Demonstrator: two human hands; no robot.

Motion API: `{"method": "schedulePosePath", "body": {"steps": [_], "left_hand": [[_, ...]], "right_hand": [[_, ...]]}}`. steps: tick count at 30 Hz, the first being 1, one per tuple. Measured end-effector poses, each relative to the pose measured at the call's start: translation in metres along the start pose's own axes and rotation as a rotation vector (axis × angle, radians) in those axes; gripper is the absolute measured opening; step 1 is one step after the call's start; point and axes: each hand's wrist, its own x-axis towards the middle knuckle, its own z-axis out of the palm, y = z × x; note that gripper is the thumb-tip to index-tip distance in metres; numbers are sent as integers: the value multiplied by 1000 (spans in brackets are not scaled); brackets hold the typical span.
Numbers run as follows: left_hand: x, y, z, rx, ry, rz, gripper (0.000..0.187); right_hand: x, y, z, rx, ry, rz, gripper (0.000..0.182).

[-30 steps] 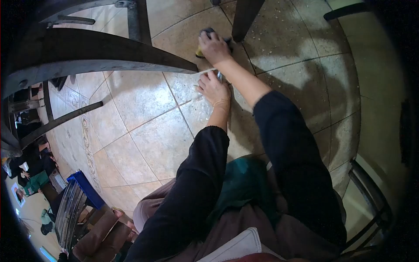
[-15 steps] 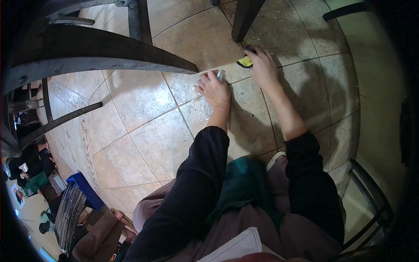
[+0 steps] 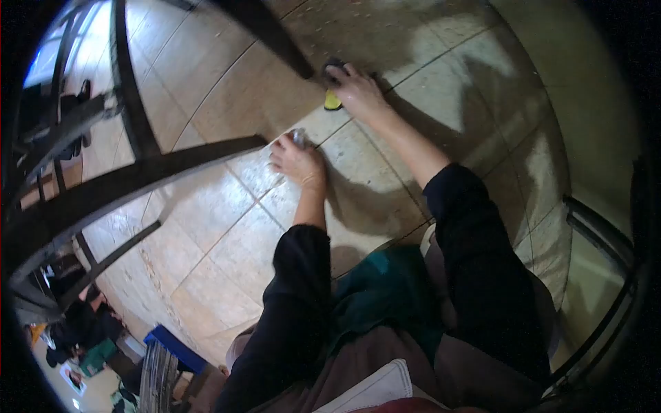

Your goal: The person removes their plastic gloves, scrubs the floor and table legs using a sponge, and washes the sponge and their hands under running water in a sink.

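My right hand (image 3: 359, 94) is closed around a small black-and-yellow block (image 3: 333, 101), low over the floor tiles (image 3: 234, 227). Its yellow part shows below my fingers; the exact kind is not clear. Left of it and nearer to me, my left hand (image 3: 297, 162) rests low at the floor with curled fingers. A bit of clear, crumpled-looking plastic (image 3: 298, 135) sticks out at its fingertips. The tiles near both hands carry a wet-looking shine and small light crumbs.
Dark chair legs (image 3: 200, 160) curve in from the left, one ending just beside my left hand. Another dark leg (image 3: 268, 34) comes down near my right hand. A pale wall (image 3: 585, 124) and a dark metal frame (image 3: 599, 234) stand at right. A blue-edged object (image 3: 175, 347) lies lower left.
The view has turned, so the chair legs and floor have shifted. Both hands appear further left, and my right hand with the black-and-yellow block is now beside the dark leg's tip.
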Motion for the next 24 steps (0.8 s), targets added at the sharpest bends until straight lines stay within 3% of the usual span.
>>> {"method": "schedulePosePath", "body": {"steps": [3,5,6,9,11,13,15,16,17,19,22,24], "left_hand": [[8,10,-1,4,-21,32,29],[19,20,13,-40,130,100,28],[24,27,17,-52,110,113,28],[38,46,33,2,130,54,44],[30,56,33,4,169,47,43],[29,54,32,28,234,149,46],[34,53,36,35,315,238,50],[36,51,39,56,308,234,53],[38,52,40,77,305,230,56],[40,55,38,42,268,222,57],[43,51,41,50,234,292,40],[44,52,42,70,205,294,40]], "right_hand": [[-4,19,-24,194,-109,117,34],[-8,41,-24,759,100,295,44],[-6,54,-31,949,178,313,48],[-5,99,-62,1036,319,491,46],[-11,135,-82,931,479,600,44],[-23,172,-107,569,616,778,40],[-42,245,-104,644,864,811,33],[-49,254,-128,452,845,846,25],[-64,278,-127,246,954,949,21],[-128,359,-115,-69,888,1236,40],[-162,398,-137,-234,886,1343,44],[-173,415,-145,-61,637,1853,47]]}}
